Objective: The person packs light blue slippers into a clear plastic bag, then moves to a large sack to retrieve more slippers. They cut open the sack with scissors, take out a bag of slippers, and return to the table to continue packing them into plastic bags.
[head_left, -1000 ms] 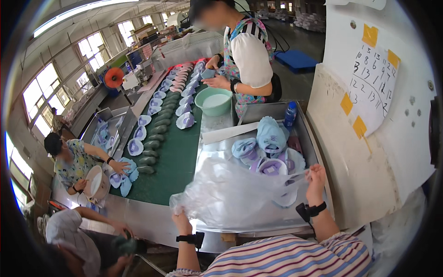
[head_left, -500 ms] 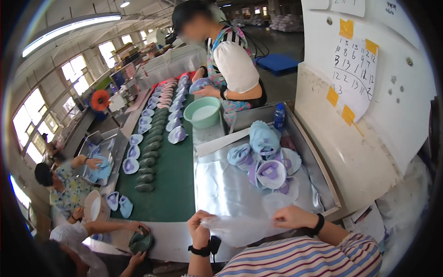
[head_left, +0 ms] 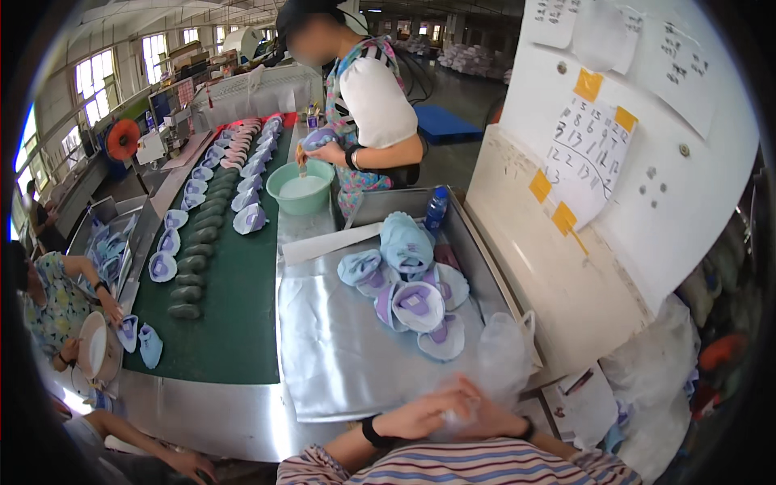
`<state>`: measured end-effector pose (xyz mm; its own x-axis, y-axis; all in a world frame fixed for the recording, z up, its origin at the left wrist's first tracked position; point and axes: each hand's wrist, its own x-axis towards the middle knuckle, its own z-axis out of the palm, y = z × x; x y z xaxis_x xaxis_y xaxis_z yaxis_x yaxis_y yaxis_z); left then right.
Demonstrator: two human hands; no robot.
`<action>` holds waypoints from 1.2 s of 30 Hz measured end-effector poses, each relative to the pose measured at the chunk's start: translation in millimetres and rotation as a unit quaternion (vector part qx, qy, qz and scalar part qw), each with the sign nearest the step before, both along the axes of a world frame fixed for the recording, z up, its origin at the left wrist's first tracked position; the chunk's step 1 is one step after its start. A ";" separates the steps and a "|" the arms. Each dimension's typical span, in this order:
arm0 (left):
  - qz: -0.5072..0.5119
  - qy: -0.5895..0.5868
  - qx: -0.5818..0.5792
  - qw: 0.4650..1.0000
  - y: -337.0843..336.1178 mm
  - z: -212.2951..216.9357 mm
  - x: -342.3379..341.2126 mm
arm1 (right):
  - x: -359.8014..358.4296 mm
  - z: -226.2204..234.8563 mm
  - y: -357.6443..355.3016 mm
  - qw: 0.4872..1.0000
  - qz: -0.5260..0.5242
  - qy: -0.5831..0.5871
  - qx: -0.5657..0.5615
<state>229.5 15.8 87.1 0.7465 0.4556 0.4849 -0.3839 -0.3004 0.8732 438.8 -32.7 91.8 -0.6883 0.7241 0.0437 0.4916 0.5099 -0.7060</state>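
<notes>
Both hands meet above the near edge of the metal table, at a crumpled clear plastic bag point(head_left: 503, 356). My left hand point(head_left: 422, 414) is closed, its fingertips pressed against the bag beside the other hand; motion blurs them. My right hand point(head_left: 489, 420) is closed round the gathered part of the bag, and the loose part rises above it. Just beyond lies a heap of light blue and purple shoe uppers point(head_left: 419, 305), some turned with their white inner edge up. A rounder light blue bundle point(head_left: 406, 242) sits at the back of the heap.
A raised board point(head_left: 566, 242) with taped papers stands at my right. A blue bottle point(head_left: 436, 208) is in the tray's far corner. On the left, a green conveyor point(head_left: 242, 323) carries rows of uppers and dark green shoe lasts. A co-worker point(head_left: 376, 105) brushes an upper over a green basin point(head_left: 301, 190).
My hands, which were apart with the bag stretched between them, have come together. The bag is bunched and has shifted right. The view has turned rightward.
</notes>
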 end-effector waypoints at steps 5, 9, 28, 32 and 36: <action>0.168 -0.079 -0.223 0.957 -21.5 -14.7 -6.0 | -28.3 -112.0 -5.7 0.989 0.049 -0.042 -0.132; 0.290 -0.049 -0.303 0.906 -96.5 -46.0 10.5 | 30.6 -140.1 -63.7 0.966 0.065 -0.080 -0.235; 0.575 0.338 -0.166 0.726 -448.7 -117.9 131.8 | 75.4 -113.1 -230.6 0.880 0.359 -0.210 -0.229; 0.625 0.215 -0.290 0.692 -521.9 -131.1 143.6 | 73.5 -204.6 -271.6 0.918 0.312 -0.243 0.017; 0.621 0.116 -0.336 0.698 -608.0 -132.4 126.0 | 54.2 -241.0 -312.5 0.918 0.358 -0.108 0.133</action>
